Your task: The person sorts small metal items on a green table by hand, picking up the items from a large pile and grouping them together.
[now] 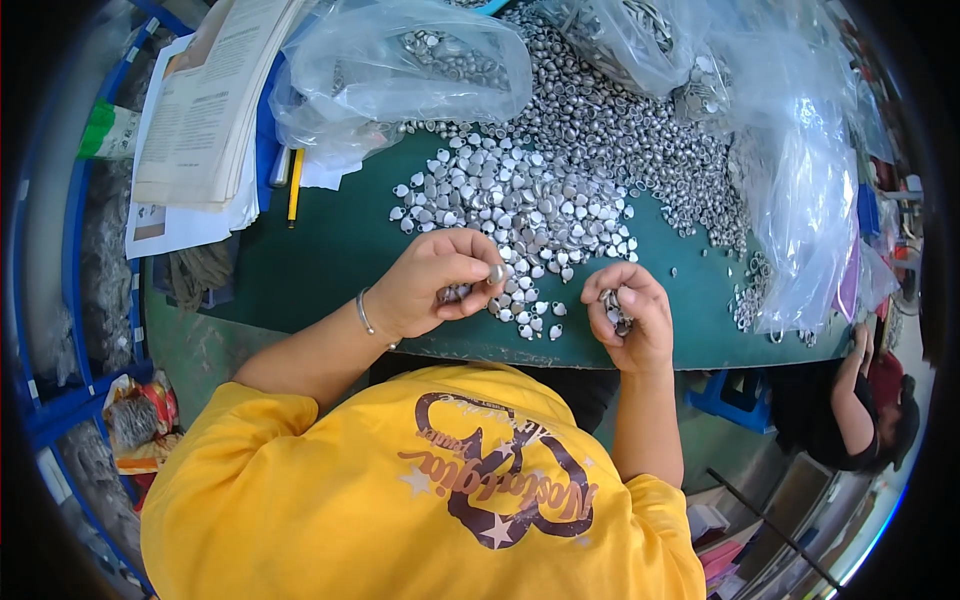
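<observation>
My left hand [448,282], with a silver bangle at its wrist, is closed over small silver metal pieces. Between its thumb and forefinger it pinches one small round metal piece [495,273]. My right hand [637,316] curls around several small metal pieces [617,312], which show in the palm. Both hands hover just over the near edge of the green table [330,285]. In front of them spreads a pile of shiny flat silver pieces with small loops [530,200]. A few loose ones lie between the hands.
Beyond lies a heap of darker domed metal pieces [600,125]. Clear plastic bags [400,75] stand behind and at right [800,200]. Papers [205,130] and a yellow pencil [295,188] are at left. Another person [850,415] sits far right, near a blue stool [735,400].
</observation>
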### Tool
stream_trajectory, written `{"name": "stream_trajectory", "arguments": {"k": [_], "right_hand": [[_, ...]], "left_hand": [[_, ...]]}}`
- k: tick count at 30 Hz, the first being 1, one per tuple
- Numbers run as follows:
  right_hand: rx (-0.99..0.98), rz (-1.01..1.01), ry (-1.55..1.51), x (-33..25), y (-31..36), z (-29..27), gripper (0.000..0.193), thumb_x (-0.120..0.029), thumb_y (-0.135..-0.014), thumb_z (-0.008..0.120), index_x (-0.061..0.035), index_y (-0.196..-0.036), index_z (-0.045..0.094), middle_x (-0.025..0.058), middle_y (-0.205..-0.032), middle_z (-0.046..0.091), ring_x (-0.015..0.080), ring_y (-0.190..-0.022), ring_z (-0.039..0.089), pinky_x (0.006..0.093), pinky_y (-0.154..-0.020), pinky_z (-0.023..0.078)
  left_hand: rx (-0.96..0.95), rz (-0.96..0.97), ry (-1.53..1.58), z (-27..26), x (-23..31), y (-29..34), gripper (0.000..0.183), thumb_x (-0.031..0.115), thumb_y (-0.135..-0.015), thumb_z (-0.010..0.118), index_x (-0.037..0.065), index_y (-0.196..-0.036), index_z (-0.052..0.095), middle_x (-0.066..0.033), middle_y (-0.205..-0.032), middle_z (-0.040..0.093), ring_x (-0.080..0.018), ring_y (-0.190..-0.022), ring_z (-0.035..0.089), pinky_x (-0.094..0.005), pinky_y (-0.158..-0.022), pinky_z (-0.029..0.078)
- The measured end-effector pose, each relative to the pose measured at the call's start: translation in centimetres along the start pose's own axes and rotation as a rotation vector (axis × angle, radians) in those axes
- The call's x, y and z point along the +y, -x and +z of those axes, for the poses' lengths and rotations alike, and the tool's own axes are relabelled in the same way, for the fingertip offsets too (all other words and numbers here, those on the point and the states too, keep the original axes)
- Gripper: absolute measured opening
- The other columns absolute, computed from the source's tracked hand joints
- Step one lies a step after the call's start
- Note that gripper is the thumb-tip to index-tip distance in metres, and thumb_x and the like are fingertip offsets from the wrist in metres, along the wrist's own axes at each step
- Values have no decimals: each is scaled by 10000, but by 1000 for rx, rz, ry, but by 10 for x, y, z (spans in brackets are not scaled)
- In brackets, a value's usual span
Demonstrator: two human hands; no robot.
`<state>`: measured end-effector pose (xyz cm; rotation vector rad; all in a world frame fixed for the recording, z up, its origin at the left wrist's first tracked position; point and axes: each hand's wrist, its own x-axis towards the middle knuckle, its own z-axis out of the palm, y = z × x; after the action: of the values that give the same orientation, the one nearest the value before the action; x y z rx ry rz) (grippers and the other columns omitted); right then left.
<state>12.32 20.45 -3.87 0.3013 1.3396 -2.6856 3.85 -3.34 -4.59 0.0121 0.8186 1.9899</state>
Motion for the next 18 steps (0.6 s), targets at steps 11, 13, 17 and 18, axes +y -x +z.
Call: {"name": "stream_trajectory", "arguments": {"k": [11, 13, 17, 18], "right_hand": [[-94, -362, 1620, 21, -8, 27, 104, -140, -742, 671, -58, -765, 610, 99, -708, 568, 309, -636, 593, 408, -559, 480], [-102, -355, 1613, 20, -9, 27, 103, -131, -734, 674, -52, -767, 617, 114, -722, 579, 311, -638, 590, 398, -569, 484], [-18, -85, 1073, 15, -10, 10, 58, -55, -772, 646, -5, -760, 621, 56, -691, 588, 148, -571, 545, 273, -557, 454], [-22, -114, 854, 11, -9, -1, 72, -55, -790, 648, 6, -765, 620, -9, -693, 571, 82, -582, 502, 223, -531, 411]], "left_hand": [[200, 569, -1714, 20, -34, -1, 114, 107, -702, 713, 79, -799, 661, -70, -679, 523, -243, -615, 560, -324, -551, 459], [190, 558, -1791, 23, -37, -1, 120, 114, -700, 709, 87, -798, 646, -71, -719, 530, -263, -648, 578, -350, -566, 472], [141, 605, -1739, 23, -40, -5, 109, 102, -713, 702, 76, -801, 643, -71, -712, 543, -245, -629, 570, -333, -553, 459], [130, 606, -1655, 22, -38, -7, 100, 96, -721, 698, 72, -798, 640, -69, -706, 542, -230, -619, 566, -325, -545, 453]]}}
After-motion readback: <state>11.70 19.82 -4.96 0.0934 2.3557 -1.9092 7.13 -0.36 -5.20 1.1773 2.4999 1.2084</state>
